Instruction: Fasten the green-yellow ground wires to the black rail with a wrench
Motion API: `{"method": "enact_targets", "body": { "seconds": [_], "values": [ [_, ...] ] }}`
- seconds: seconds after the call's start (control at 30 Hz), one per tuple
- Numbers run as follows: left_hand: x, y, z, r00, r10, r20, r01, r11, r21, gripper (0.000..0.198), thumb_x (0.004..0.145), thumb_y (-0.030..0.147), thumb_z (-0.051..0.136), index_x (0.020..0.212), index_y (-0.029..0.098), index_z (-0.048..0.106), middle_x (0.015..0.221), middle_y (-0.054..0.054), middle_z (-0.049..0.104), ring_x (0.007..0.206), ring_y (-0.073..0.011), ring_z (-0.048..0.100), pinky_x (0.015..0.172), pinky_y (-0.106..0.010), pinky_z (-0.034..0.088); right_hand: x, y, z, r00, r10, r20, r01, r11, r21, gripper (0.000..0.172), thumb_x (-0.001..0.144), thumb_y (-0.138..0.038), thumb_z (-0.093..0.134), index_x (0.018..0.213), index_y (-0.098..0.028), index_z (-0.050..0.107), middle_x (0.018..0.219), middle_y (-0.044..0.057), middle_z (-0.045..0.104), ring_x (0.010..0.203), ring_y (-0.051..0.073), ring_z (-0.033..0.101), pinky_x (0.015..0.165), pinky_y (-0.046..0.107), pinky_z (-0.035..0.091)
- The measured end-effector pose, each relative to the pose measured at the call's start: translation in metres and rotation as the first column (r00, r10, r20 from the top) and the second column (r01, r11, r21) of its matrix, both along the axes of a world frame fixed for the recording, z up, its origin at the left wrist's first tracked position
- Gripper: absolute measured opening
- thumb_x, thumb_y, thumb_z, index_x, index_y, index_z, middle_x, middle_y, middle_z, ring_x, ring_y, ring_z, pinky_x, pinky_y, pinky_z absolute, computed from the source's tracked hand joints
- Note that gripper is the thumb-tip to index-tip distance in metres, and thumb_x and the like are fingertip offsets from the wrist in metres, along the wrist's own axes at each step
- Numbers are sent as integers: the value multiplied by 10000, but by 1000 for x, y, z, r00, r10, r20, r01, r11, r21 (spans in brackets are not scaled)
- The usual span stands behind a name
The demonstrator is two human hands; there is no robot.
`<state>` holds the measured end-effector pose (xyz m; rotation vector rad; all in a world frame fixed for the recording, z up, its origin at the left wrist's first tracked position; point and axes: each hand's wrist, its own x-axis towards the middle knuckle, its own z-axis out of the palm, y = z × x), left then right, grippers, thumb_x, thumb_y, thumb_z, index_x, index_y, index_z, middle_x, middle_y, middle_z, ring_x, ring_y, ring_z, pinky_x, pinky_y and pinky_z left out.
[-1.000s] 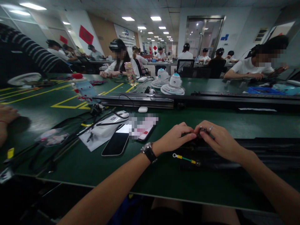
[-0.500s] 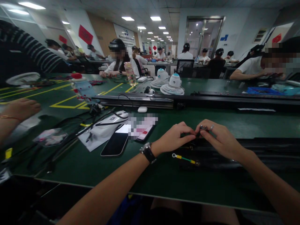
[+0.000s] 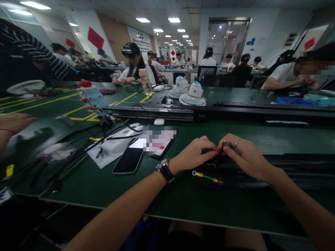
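My right hand pinches a small dark piece with a shiny metal end; its exact kind is too small to tell. The fingertips of my left hand are closed in a pinch and meet the right fingers at the same spot. Whatever they grip there is hidden. Below the hands, a short green wire with yellow sleeves and a ring terminal sticks out from the end of the long black bars. The bars lie on the green table, running off to the right.
Left of my hands lie a black phone, another phone, a white earbud case and tangled black cables. A long rail crosses behind, with white fans beyond it. A co-worker's hand is at left.
My hands have hardly moved. The co-worker's hand at the left has drawn further left, and a blurred cylinder shows near it. A person at the right has shifted slightly.
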<state>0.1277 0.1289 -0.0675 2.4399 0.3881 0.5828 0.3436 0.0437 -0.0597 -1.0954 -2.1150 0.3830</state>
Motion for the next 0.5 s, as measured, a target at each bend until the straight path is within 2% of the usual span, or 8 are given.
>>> {"method": "enact_targets", "body": {
  "seconds": [0.3, 0.5],
  "values": [
    [-1, 1, -2, 1000, -9, -8, 10, 1000, 28, 159, 1013, 275, 575, 957, 173, 682, 909, -26, 663, 957, -174, 562, 848, -278, 419, -1, 1, -3, 1000, 6, 10, -6, 1000, 0, 150, 1043, -160, 467, 1060, -219, 604, 982, 32, 608, 868, 173, 595, 792, 308, 461],
    [-1, 2, -2, 1000, -13, -27, 13, 1000, -5, 154, 1013, 279, 579, 979, 181, 693, 913, -24, 655, 964, -174, 563, 857, -277, 417, 0, 1, -3, 1000, 23, 11, -23, 999, -40, 171, 1063, -194, 432, 1067, -225, 601, 997, 38, 601, 873, 180, 594, 789, 316, 467]
  ]
}}
